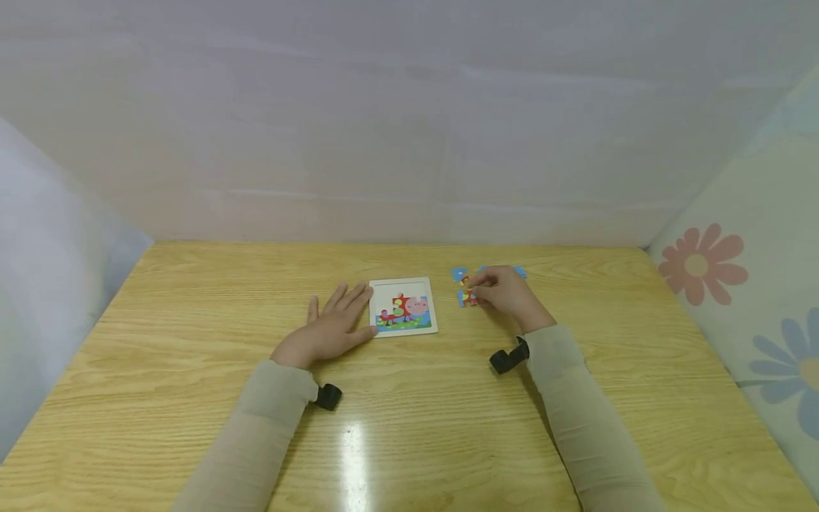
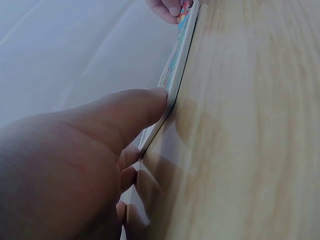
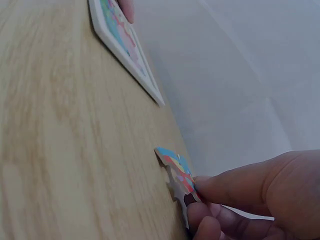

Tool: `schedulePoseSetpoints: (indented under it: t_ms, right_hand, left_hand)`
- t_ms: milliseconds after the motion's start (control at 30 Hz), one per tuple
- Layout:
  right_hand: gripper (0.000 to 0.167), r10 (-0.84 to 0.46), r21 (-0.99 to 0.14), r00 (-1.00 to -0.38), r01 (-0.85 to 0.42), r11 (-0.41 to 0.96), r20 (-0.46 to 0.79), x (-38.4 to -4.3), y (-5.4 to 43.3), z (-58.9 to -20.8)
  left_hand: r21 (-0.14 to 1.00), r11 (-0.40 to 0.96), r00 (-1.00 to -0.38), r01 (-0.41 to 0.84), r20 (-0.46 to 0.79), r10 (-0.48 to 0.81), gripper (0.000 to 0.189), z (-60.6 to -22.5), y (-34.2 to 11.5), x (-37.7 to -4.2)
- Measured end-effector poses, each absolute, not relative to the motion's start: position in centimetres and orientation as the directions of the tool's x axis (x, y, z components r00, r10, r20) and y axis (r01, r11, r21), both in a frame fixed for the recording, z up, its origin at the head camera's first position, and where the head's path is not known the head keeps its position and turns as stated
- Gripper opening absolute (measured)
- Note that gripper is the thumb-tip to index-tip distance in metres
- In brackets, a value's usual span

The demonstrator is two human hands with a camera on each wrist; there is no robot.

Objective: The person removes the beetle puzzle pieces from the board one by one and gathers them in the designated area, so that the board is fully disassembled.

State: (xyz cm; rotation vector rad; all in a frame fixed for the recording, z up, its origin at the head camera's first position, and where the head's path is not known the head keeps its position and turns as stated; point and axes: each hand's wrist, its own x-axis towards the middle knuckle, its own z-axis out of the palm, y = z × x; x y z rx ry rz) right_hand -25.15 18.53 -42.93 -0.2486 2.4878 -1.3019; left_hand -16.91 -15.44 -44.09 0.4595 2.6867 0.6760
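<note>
A small picture puzzle with a white frame (image 1: 433, 306) lies on the table, partly filled with a pink-faced, red-clothed figure (image 1: 416, 306) above a green strip. My left hand (image 1: 325, 336) rests at the frame's left side with fingers spread and straight; its thumb (image 2: 155, 102) touches the frame edge. To the right of the frame, my right hand (image 1: 508, 295) pinches a colourful jigsaw piece (image 3: 175, 167) between thumb and fingers. That piece is tilted, with a dark shadow under it. Other blue-edged pieces (image 1: 458, 274) lie around the right hand, some partly hidden by it.
The wooden table (image 1: 409, 398) runs back to a pale wall (image 1: 397, 142). Printed flowers (image 1: 696, 264) mark the right-hand wall. A black wrist camera (image 1: 329, 397) is worn on the left wrist, and another camera (image 1: 505, 361) on the right.
</note>
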Motion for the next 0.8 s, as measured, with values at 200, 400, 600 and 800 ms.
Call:
schedulePoseSetpoints:
  t_ms: [200,400,600,800]
  right_hand:
    - [0.018,-0.301,-0.793,-0.936,-0.041,0.608,-0.182,-25.0,18.6,-43.0]
    - [0.021,-0.285,-0.783,-0.94,-0.033,0.621,-0.186,-24.9,18.7,-43.0]
    - [0.021,-0.28,-0.789,-0.948,-0.057,0.612,-0.149,-24.6,18.1,-42.7]
    - [0.021,-0.286,-0.753,-0.956,-0.142,0.643,-0.063,-24.1,17.2,-42.3]
  left_hand:
    - [0.501,0.836,-0.894,0.225,-0.236,0.382,0.08,-44.1,-15.4,-16.9]
    - [0.502,0.835,-0.893,0.225,-0.236,0.383,0.08,-44.1,-15.3,-16.9]
    - [0.503,0.834,-0.892,0.226,-0.237,0.385,0.08,-44.1,-15.1,-16.8]
    - [0.499,0.836,-0.891,0.227,-0.239,0.385,0.08,-44.0,-15.1,-16.8]
